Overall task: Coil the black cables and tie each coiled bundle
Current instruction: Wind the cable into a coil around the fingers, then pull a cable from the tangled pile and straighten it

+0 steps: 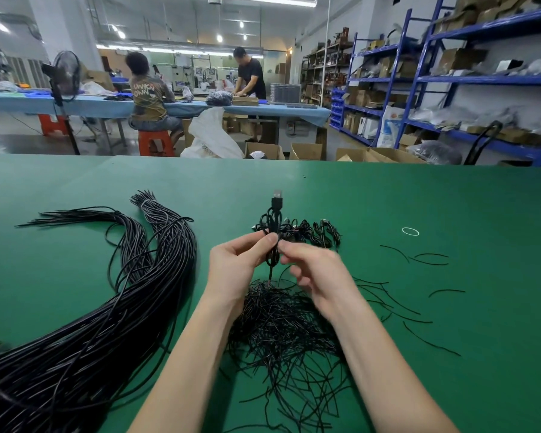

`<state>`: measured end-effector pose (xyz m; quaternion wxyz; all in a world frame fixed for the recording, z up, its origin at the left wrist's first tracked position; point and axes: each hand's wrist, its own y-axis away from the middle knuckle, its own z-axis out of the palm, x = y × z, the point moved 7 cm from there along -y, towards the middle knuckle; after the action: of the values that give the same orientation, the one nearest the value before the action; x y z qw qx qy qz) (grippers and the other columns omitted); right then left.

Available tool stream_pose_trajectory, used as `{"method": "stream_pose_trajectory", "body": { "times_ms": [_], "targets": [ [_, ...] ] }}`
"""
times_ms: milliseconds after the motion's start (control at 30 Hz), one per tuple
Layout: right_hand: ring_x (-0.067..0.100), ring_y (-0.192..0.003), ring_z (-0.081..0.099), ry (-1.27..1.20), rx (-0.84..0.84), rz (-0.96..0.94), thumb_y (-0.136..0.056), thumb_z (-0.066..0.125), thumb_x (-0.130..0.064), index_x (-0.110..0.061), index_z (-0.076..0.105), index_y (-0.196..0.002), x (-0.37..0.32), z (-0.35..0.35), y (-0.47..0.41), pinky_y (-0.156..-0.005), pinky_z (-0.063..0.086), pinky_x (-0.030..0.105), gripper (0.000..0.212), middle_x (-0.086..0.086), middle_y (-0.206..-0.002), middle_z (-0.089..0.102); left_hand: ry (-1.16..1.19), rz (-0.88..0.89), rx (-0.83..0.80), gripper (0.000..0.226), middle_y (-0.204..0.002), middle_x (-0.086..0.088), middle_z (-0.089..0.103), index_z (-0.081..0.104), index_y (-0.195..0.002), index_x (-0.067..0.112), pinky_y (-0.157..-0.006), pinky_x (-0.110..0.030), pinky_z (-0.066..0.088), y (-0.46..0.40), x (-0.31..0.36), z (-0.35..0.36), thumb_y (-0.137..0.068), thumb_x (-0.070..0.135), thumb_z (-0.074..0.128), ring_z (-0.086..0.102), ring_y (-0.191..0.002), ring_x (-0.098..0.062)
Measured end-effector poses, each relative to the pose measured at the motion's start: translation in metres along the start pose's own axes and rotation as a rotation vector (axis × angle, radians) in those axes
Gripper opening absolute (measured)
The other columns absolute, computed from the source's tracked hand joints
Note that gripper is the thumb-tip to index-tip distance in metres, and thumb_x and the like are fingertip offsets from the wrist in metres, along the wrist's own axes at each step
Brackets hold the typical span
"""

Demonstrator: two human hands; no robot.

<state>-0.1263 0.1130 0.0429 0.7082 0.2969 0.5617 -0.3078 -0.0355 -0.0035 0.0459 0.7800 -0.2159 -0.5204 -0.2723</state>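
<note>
Coiled cable (273, 232) held upright above the green table (419, 198), just in front of centre. Long axis runs near-vertical: USB plug (277, 197) at the top, pointing up and away from the person; the lower loop end hangs toward the heap of short black ties (281, 326) directly beneath.

Left hand (238, 264) grips the bundle at its waist, fingers curled round it from the left. Right hand (316, 270) meets it from the right, thumb and forefinger pinched at the same waist; whether a tie is already between them is too small to tell. Both hands touch the coil; neither is nearer.

Judgement: the tying turns on that waist, across the long axis, so the wrap goes round horizontally.

Just behind the coil, a row of finished bundles (313, 232) lies on the table. Well to the left, the long sheaf of uncoiled cables (113, 307). Far right, a small white rubber band (410, 231), apart from everything.
</note>
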Motion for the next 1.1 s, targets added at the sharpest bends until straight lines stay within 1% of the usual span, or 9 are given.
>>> {"method": "stream_pose_trajectory", "body": {
  "times_ms": [100,167,333,500,667,867,967,1033,1100],
  "targets": [
    [0.003,-0.050,0.054,0.708,0.281,-0.657,-0.085,0.077,-0.032,-0.027,0.079,-0.072,-0.036,0.005,0.018,-0.052,0.042,0.016,0.014,-0.022,-0.061,0.066,0.047,-0.045,0.033,0.013,-0.095,-0.010,0.078,0.076,-0.092,0.009,-0.081,-0.019,0.055,-0.001,-0.004,-0.007,-0.080,0.007,0.080,0.074,-0.096,-0.020],
    [0.003,-0.053,0.053,0.887,0.298,-0.802,-0.087,0.069,-0.043,-0.030,0.079,-0.079,-0.038,0.014,0.025,-0.057,0.047,0.022,0.018,-0.022,-0.070,0.068,0.063,-0.068,0.049,0.011,-0.093,-0.011,0.078,0.076,-0.090,0.008,-0.074,-0.016,0.056,-0.002,-0.008,-0.009,-0.081,0.004,0.078,0.074,-0.089,-0.018],
    [0.004,-0.050,0.055,0.808,0.238,-0.639,-0.089,0.055,-0.062,-0.039,0.078,-0.090,-0.014,-0.006,0.013,-0.051,0.038,0.014,0.033,-0.030,-0.084,0.070,0.073,-0.144,0.134,0.018,-0.095,-0.012,0.076,0.074,-0.099,0.004,-0.069,-0.018,0.055,-0.007,-0.021,-0.018,-0.082,0.009,0.079,0.070,-0.083,-0.018],
    [0.007,-0.035,0.034,0.680,0.323,-0.439,-0.096,0.059,-0.055,-0.032,0.077,-0.081,0.008,-0.049,-0.004,-0.041,0.029,0.017,0.033,-0.031,-0.057,0.060,0.008,-0.153,0.184,0.014,-0.087,-0.006,0.076,0.073,-0.098,0.010,-0.065,-0.018,0.056,-0.040,-0.027,-0.023,-0.086,0.015,0.078,0.068,-0.074,-0.012],
    [0.016,-0.043,0.046,0.671,0.243,-0.366,-0.096,0.059,-0.053,-0.035,0.077,-0.077,0.018,-0.044,-0.010,-0.050,0.048,0.034,0.032,-0.028,-0.077,0.071,-0.383,-0.128,0.123,0.044,-0.127,-0.011,0.066,0.060,-0.134,0.005,-0.099,-0.034,0.051,-0.095,-0.034,-0.006,-0.095,0.022,0.067,0.065,-0.107,-0.022],
    [0.006,-0.041,0.037,0.657,0.186,-0.381,-0.095,0.060,-0.052,-0.036,0.077,-0.076,0.022,-0.044,-0.016,-0.048,0.037,0.028,0.030,-0.025,-0.077,0.072,-0.692,-0.152,0.023,0.051,-0.132,-0.008,0.057,0.040,-0.150,0.007,-0.050,-0.011,0.035,-0.113,-0.053,-0.004,-0.101,0.014,0.052,0.045,-0.068,0.001],
    [0.007,-0.042,0.037,0.648,0.160,-0.383,-0.094,0.060,-0.052,-0.037,0.077,-0.074,0.024,-0.042,-0.016,-0.049,0.039,0.028,0.030,-0.025,-0.076,0.072,-0.672,-0.139,-0.053,0.050,-0.136,-0.011,0.056,0.039,-0.150,0.005,-0.076,-0.016,0.051,-0.109,-0.060,-0.002,-0.100,0.004,0.046,0.061,-0.089,-0.009],
    [0.007,-0.043,0.038,0.643,0.144,-0.386,-0.091,0.058,-0.055,-0.038,0.077,-0.075,0.024,-0.041,-0.015,-0.050,0.040,0.028,0.030,-0.023,-0.075,0.072,-0.672,-0.136,-0.134,0.050,-0.146,-0.012,0.052,0.043,-0.148,0.003,-0.111,-0.035,0.042,-0.105,-0.062,0.005,-0.098,-0.002,0.042,0.056,-0.126,-0.023],
    [0.006,-0.042,0.038,0.642,0.128,-0.394,-0.087,0.054,-0.061,-0.043,0.075,-0.078,0.024,-0.040,-0.015,-0.049,0.039,0.027,0.029,-0.021,-0.074,0.073,-0.655,-0.140,-0.190,0.050,-0.146,-0.012,0.053,0.048,-0.145,0.003,-0.118,-0.040,0.035,-0.103,-0.063,0.013,-0.097,-0.006,0.039,0.050,-0.134,-0.025]
  ]
}}
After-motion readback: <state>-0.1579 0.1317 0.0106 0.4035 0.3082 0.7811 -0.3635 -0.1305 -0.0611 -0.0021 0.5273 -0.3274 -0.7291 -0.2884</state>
